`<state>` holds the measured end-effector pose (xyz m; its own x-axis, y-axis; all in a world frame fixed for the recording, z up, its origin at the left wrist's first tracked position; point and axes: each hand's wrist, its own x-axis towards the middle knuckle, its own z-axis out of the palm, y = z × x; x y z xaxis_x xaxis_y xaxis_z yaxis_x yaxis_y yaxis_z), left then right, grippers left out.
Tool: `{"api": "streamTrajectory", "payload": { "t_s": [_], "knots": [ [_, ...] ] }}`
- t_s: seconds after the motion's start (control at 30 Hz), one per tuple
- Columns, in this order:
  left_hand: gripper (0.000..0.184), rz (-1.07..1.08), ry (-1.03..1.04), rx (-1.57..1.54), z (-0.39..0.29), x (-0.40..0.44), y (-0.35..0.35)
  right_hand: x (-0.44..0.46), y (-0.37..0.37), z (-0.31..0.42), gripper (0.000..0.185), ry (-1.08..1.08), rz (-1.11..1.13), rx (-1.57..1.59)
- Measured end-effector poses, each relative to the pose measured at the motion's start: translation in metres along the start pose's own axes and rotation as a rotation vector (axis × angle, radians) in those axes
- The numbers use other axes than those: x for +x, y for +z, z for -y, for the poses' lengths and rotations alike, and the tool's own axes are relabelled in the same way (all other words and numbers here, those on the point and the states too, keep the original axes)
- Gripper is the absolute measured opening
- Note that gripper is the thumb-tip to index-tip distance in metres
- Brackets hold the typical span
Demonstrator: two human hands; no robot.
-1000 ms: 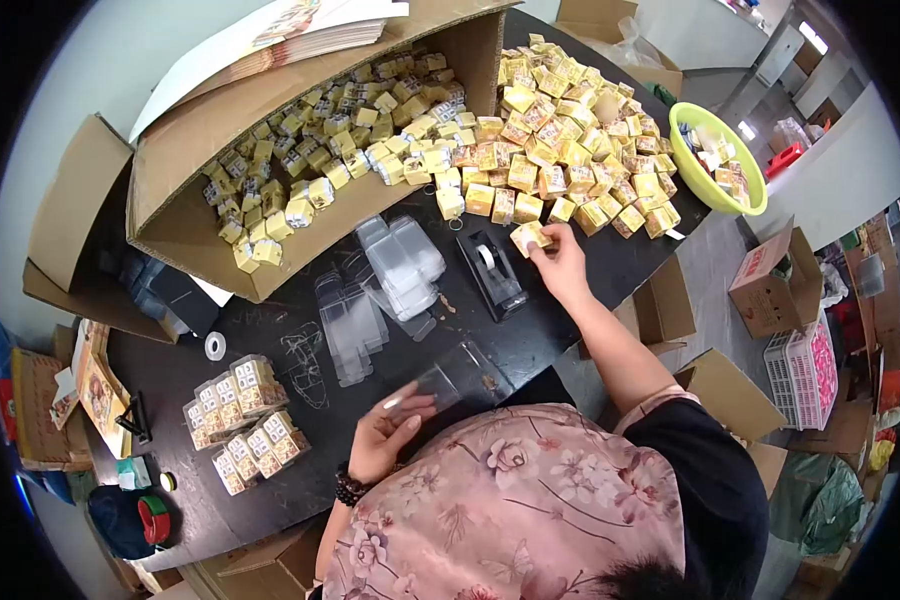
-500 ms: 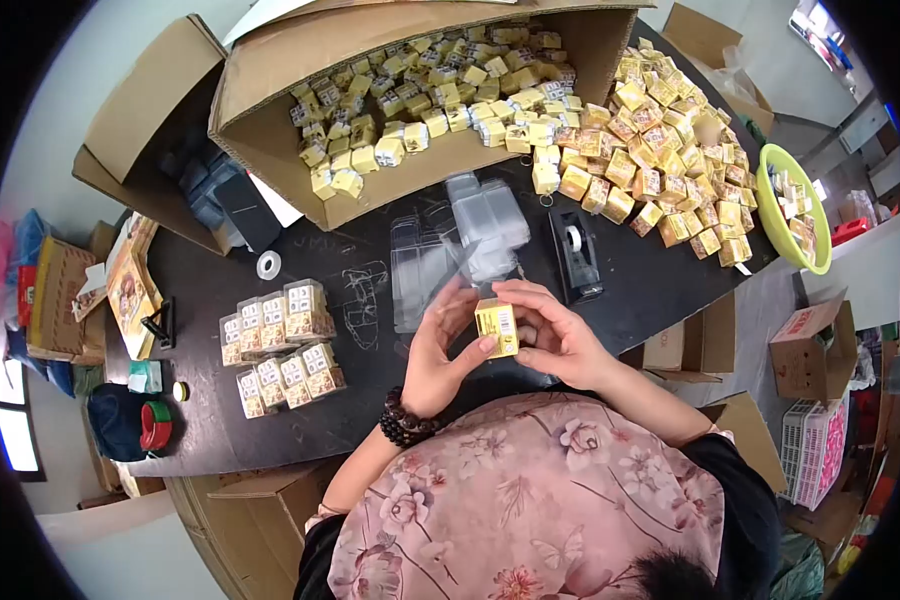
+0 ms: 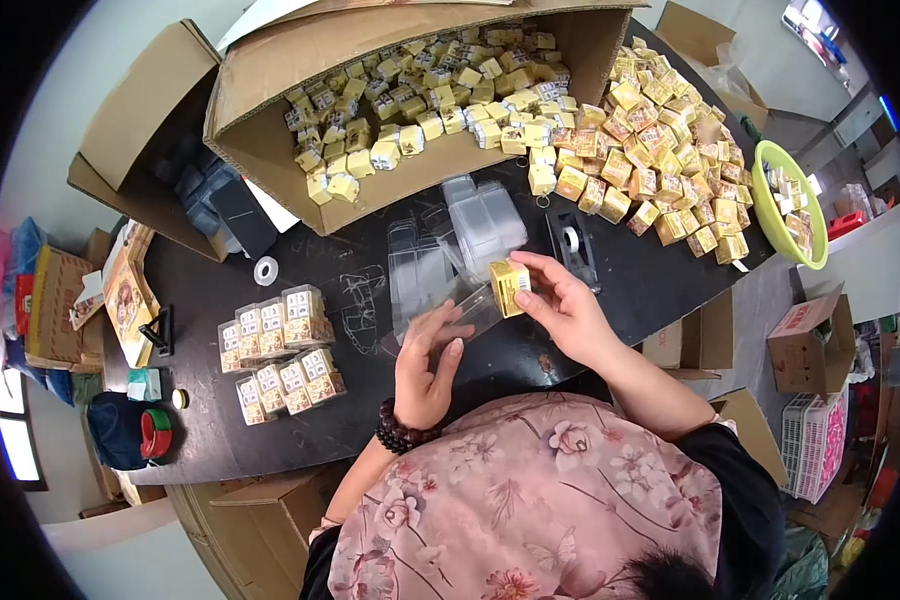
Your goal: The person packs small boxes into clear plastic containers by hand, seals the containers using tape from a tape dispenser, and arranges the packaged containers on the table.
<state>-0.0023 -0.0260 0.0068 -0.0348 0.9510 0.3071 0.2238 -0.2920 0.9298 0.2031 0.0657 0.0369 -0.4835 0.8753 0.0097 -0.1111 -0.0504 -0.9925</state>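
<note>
My right hand (image 3: 568, 308) grips a small yellow box (image 3: 508, 287) between thumb and fingers, a printed side showing. To its left, my left hand (image 3: 428, 362) is open, thumb and fingers apart. A clear plastic piece (image 3: 478, 312) lies between the yellow box and my left fingertips; whether those fingertips touch it I cannot tell. Just beyond, flat clear plastic packs (image 3: 485, 220) lie in a pile on the black table. Two rows of packed small boxes (image 3: 280, 350) stand to the left of my left hand.
A large cardboard carton (image 3: 260, 190) lies on its side at the back, spilling small yellow boxes. More boxes (image 3: 660, 160) are heaped on the right beside a yellow-green basket (image 3: 820, 225). A black tape dispenser (image 3: 577, 262) and a tape roll (image 3: 265, 270) sit on the table (image 3: 270, 440).
My left hand has let go of the yellow box and moved down and left, its fingers opening. My right hand has lifted the box slightly up and right, turning it.
</note>
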Motion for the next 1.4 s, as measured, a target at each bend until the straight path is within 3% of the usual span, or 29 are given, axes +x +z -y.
{"api": "streamTrajectory", "payload": {
  "t_s": [0.13,0.37,0.43,0.57,0.77,0.83,0.9,0.93,1.03,1.07,1.1,1.17,1.23,1.3,1.33,1.4],
  "knots": [
    [0.043,0.043,0.071,0.132,-0.009,0.003,-0.003,0.004,-0.003,-0.004,0.043,0.008,0.033,0.005],
    [0.043,-0.030,0.016,0.036,-0.004,-0.005,0.001,0.001,0.005,-0.010,0.044,-0.065,-0.017,0.088],
    [0.042,0.016,0.062,0.081,-0.003,-0.005,0.002,-0.004,0.005,-0.001,0.048,0.035,0.081,-0.038],
    [0.041,0.066,0.043,0.163,-0.013,0.001,-0.001,-0.004,0.005,0.000,0.050,-0.032,0.075,-0.002],
    [0.036,0.071,0.128,0.200,-0.019,0.003,-0.001,-0.009,0.020,-0.012,0.044,-0.120,0.015,0.098],
    [0.032,0.048,0.067,0.049,-0.014,-0.002,0.005,-0.013,0.028,-0.017,0.040,-0.063,-0.017,0.059],
    [0.029,0.048,0.062,0.044,-0.004,-0.006,0.008,-0.012,0.032,-0.009,0.038,-0.329,-0.027,-0.439],
    [0.026,0.051,0.060,0.041,0.001,-0.008,0.010,-0.009,0.033,-0.015,0.036,-0.398,-0.043,-0.465],
    [0.030,-0.022,0.081,-0.177,0.013,-0.011,0.018,-0.011,0.041,-0.020,0.044,-0.433,-0.223,-0.498],
    [0.030,-0.024,0.082,-0.176,0.012,-0.010,0.017,-0.010,0.048,-0.029,0.049,-0.273,-0.310,-0.172],
    [0.031,0.051,0.029,-0.261,0.009,-0.008,0.015,-0.009,0.046,-0.028,0.049,-0.273,-0.307,-0.172],
    [0.029,0.205,-0.044,-0.258,-0.002,-0.007,0.009,-0.008,0.038,-0.025,0.047,0.162,-0.109,0.795],
    [0.021,0.393,-0.151,-0.082,-0.008,-0.007,-0.013,-0.004,0.028,-0.039,0.039,0.046,-0.118,0.680],
    [0.017,0.448,-0.571,0.080,-0.003,-0.018,-0.039,0.000,0.017,-0.041,0.039,-0.218,-0.067,0.226],
    [0.025,0.241,-0.572,0.140,-0.003,-0.023,-0.037,-0.003,0.016,-0.036,0.039,-0.166,-0.007,0.258],
    [0.040,0.002,-0.123,-0.020,0.001,-0.013,-0.018,-0.008,0.022,-0.032,0.036,-0.092,0.088,0.227]
  ]
}}
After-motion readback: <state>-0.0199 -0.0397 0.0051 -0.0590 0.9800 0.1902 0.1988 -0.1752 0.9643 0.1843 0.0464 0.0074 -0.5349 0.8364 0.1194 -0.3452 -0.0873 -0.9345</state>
